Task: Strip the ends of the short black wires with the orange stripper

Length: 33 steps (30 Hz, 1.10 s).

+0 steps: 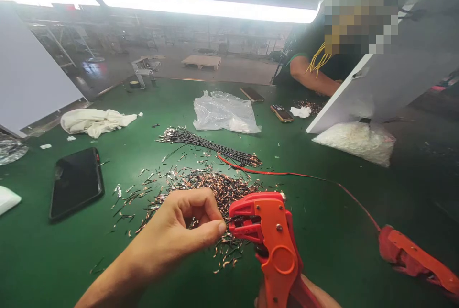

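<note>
My right hand, mostly hidden at the bottom, is wrapped round the handles of a red and orange wire stripper. The tool stands upright with its jaws facing left. Thumb and forefinger of my left hand are pinched together right at those jaws. A bit of thin black wire shows between fingertips and jaws; the rest of it is hidden. Behind and below lies a heap of black wire offcuts with copper strands. Farther back rests a bundle of black wires with metal terminals at the left and bare copper at the right.
A second red wire stripper lies at the right, by a red cord. At the left are a black phone and white cloth. A plastic bag lies farther back. A co-worker's arm is behind a white panel.
</note>
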Each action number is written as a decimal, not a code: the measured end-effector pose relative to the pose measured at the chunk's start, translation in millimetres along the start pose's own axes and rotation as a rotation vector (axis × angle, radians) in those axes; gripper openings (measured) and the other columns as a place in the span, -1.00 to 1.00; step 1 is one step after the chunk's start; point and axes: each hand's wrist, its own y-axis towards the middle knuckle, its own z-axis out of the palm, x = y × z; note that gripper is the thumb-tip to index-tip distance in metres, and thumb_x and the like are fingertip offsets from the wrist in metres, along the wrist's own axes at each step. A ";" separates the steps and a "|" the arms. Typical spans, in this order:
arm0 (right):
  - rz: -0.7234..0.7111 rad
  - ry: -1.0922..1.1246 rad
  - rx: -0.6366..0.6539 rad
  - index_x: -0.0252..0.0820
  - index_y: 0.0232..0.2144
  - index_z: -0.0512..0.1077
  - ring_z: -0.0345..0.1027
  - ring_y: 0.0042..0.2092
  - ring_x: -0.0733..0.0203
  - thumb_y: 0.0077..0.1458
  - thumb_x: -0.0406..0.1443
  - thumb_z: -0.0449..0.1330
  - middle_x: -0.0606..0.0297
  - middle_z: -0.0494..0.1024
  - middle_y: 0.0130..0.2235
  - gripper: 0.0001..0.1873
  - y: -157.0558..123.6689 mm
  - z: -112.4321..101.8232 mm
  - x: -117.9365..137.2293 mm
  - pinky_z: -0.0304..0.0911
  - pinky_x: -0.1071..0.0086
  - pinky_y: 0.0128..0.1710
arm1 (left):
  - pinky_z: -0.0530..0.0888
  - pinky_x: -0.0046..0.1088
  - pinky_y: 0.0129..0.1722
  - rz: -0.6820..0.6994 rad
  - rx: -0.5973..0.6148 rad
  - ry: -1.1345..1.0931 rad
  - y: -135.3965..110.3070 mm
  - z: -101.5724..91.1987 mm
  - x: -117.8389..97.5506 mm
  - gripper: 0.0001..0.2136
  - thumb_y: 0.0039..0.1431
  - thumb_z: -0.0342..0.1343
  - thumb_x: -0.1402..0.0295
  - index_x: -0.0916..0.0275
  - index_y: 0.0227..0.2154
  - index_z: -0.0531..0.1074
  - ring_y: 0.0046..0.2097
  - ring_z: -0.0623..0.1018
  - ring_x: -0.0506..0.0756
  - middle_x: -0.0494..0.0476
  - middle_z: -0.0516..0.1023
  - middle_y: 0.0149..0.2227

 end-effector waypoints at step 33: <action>-0.067 -0.021 -0.069 -0.19 -0.07 0.47 0.46 -0.14 0.11 0.11 -0.10 0.38 0.23 0.55 -0.15 -0.59 -10.5 2.8 0.2 0.41 0.25 -0.12 | 0.11 -0.54 -0.51 -0.079 0.120 -0.122 6.3 -10.4 6.1 -0.68 0.05 0.34 0.13 0.28 -0.55 0.45 -0.50 0.21 -0.07 -0.08 0.33 -0.57</action>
